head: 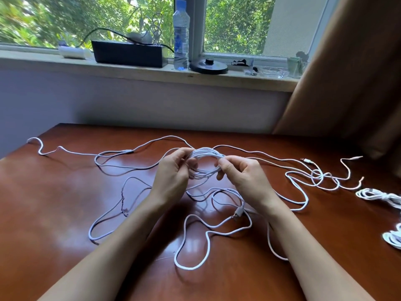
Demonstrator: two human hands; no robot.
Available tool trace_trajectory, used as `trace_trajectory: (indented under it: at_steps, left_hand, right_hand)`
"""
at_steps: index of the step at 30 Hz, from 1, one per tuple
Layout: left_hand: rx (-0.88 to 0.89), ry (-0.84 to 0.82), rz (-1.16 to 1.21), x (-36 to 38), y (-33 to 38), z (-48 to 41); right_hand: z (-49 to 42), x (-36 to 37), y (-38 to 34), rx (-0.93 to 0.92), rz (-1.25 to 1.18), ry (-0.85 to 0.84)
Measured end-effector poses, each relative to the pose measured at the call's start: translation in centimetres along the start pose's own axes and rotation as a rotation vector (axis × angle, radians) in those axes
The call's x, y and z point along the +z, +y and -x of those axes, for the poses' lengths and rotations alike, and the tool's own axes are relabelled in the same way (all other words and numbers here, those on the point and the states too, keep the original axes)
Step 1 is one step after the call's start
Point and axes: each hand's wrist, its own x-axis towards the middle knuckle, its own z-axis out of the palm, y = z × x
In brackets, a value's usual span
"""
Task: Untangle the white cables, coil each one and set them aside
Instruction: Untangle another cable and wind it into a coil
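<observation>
A small round coil of white cable (205, 154) is held up above the middle of the brown table (54, 203). My left hand (173, 170) grips the coil's left side with curled fingers. My right hand (240, 172) pinches its right side between thumb and fingers. Loose white cables (195, 240) sprawl in tangled loops on the table under and around both hands, and one runs out to the far left (41, 148). Two finished white coils lie at the right edge, one further back (377, 196) and one nearer (393, 237).
A windowsill behind the table carries a black box (130, 54), a clear water bottle (181, 35), a round black base (208, 66) and small clutter. A brown curtain (351, 72) hangs at the right. A USB plug (238, 211) lies among the loops.
</observation>
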Motion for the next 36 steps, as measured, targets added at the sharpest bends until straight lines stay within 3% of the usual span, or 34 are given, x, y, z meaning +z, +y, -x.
trace_trajectory:
  at_steps: [6,11,17,25,31,36]
  left_hand:
    - [0.050,0.006,-0.082,-0.6,0.3,-0.1]
    - [0.079,-0.070,-0.115,-0.3,0.8,0.2]
    - [0.000,-0.084,-0.040,0.0,1.7,0.4]
    - [-0.152,0.112,0.081,0.4,2.3,0.0]
    - [-0.274,0.214,0.084,-0.2,2.1,-0.4]
    - [-0.382,0.239,0.170,-0.5,2.2,-0.3]
  right_hand:
    - [-0.2,-0.5,0.1,-0.015,-0.036,0.118]
    - [-0.5,-1.1,0.5,-0.125,0.163,0.336]
    - [-0.9,-1.4,1.7,-0.018,0.303,0.461]
    - [-0.6,-0.6,1.7,0.065,0.331,0.185]
    - [-0.1,1.0,1.8,-0.101,0.369,-0.063]
    - [0.2,1.6,1.2,-0.250,0.463,-0.054]
